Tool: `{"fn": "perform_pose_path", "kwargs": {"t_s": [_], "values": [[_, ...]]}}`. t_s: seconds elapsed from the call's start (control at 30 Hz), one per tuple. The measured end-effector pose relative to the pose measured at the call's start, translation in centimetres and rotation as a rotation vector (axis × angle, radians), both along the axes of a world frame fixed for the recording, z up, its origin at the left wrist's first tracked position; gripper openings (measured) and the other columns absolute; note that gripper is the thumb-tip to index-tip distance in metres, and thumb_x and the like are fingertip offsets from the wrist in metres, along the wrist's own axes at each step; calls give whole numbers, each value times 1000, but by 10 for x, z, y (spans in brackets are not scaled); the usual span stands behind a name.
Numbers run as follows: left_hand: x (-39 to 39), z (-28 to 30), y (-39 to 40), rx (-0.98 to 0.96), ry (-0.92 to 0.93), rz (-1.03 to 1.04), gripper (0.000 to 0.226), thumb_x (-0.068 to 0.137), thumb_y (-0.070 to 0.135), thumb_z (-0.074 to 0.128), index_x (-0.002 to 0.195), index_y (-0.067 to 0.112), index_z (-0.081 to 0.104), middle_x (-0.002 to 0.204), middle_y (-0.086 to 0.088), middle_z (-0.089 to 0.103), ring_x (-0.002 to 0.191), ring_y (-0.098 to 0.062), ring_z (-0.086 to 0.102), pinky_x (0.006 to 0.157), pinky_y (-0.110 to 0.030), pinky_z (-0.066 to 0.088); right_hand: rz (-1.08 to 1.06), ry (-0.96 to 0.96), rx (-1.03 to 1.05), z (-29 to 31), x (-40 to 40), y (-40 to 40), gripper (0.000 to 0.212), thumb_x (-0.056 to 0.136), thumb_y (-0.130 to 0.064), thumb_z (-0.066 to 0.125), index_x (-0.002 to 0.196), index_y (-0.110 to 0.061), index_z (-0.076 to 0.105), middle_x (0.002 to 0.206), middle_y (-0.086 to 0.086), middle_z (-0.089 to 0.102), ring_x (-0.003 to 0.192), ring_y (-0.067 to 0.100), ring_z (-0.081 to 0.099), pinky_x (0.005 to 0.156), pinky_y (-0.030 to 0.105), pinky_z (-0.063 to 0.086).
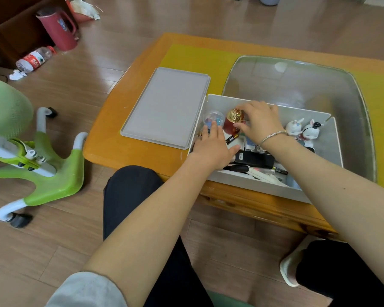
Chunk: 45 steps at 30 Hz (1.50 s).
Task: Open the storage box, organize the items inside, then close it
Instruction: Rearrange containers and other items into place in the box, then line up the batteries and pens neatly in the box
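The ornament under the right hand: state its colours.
Red body with a gold top, seen in the head view.

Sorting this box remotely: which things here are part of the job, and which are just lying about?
Job:
storage box
lid
red and gold jar
clear round container
two rabbit figurines
left hand
right hand

Lying about:
red jug
plastic bottle
green chair

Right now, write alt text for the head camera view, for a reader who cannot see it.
A seated person reaches both hands into an open white storage box on an orange table: the right hand grips a red jar with a gold lid, the left hand touches a clear round container. The box's grey lid lies flat beside it.
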<state>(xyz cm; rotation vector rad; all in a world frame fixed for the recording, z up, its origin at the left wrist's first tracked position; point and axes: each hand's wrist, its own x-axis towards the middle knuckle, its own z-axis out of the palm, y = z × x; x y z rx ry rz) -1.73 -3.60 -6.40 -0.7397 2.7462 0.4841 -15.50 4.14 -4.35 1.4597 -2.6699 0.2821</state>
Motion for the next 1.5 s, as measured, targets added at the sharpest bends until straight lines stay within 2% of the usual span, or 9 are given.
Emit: {"fn": "perform_pose_path", "kwargs": {"t_s": [0.4, 0.63, 0.87, 0.97, 1.07, 1.2, 1.33, 1.43, 1.5], "values": [[-3, -6, -2, -36, 20, -8, 89, 95, 62, 30, 152, 5, -8, 159, -13, -16, 146, -34, -10, 117, -50, 10, -92, -7, 3, -4, 1, -12, 50, 75, -52, 68, 115, -23, 56, 115, 3, 60, 110, 27, 49, 90, 39, 31], [-3, -4, -4, -31, 32, -12, 90, 94, 64, 32, 152, 6, -6, 159, -13, -14, 146, -37, -9, 117, -51, 9, -109, -97, -174, 0, -5, 21, 45, 84, -39, 64, 122, -17, 53, 115, 4, 59, 110, 27, 50, 90, 38, 32], [-5, -6, 2, -116, 33, -39, 93, 90, 67, 40, 153, 14, -1, 160, -16, -11, 145, -39, -9, 116, -53, 10, -211, -205, -203, 9, -10, 55, 7, 83, -21, 61, 83, -19, 67, 85, 1, 67, 92, 28, 59, 85, 38, 44], [-7, -7, 4, -107, 40, -27, 91, 89, 67, 42, 154, 17, 2, 160, -15, -11, 145, -39, -10, 115, -54, 10, -252, -266, -136, 9, -3, 59, 18, 83, -31, 61, 69, -21, 61, 70, -1, 62, 79, 27, 61, 70, 34, 48], [-7, -10, 4, -103, 55, -24, 86, 89, 67, 43, 153, 21, 8, 160, -15, -11, 145, -40, -11, 115, -54, 10, -271, -164, 36, 2, 9, 52, 42, 83, -52, 56, 56, -19, 54, 62, 2, 54, 77, 30, 62, 60, 28, 40], [-7, -12, 5, -98, 49, -46, 66, 91, 65, 39, 148, 34, 27, 159, -15, -15, 144, -41, -15, 115, -56, 8, -269, -114, 204, -6, 22, 36, 60, 79, -71, 47, 76, -13, 62, 79, 8, 57, 89, 28, 59, 64, 29, 38], [-8, -13, 5, -103, 29, -51, 58, 92, 65, 38, 142, 36, 41, 158, -17, -16, 143, -42, -15, 114, -56, 7, -339, -247, 174, -8, 20, 35, 48, 78, -58, 57, 71, -11, 58, 69, 4, 50, 82, 27, 55, 61, 28, 37], [-8, -12, 6, -104, 25, -46, 58, 92, 64, 39, 142, 35, 41, 159, -17, -15, 143, -42, -15, 115, -56, 8, -338, -378, 70, -10, 14, 46, 50, 79, -49, 61, 53, -9, 50, 52, 8, 44, 64, 28, 48, 54, 29, 34], [-8, -12, 6, -101, 24, -46, 59, 91, 65, 39, 142, 34, 41, 158, -17, -15, 143, -43, -15, 115, -55, 8, -280, -469, -28, -9, 12, 53, 43, 81, -43, 65, 61, -4, 61, 57, 13, 51, 60, 26, 47, 56, 32, 35]]}}
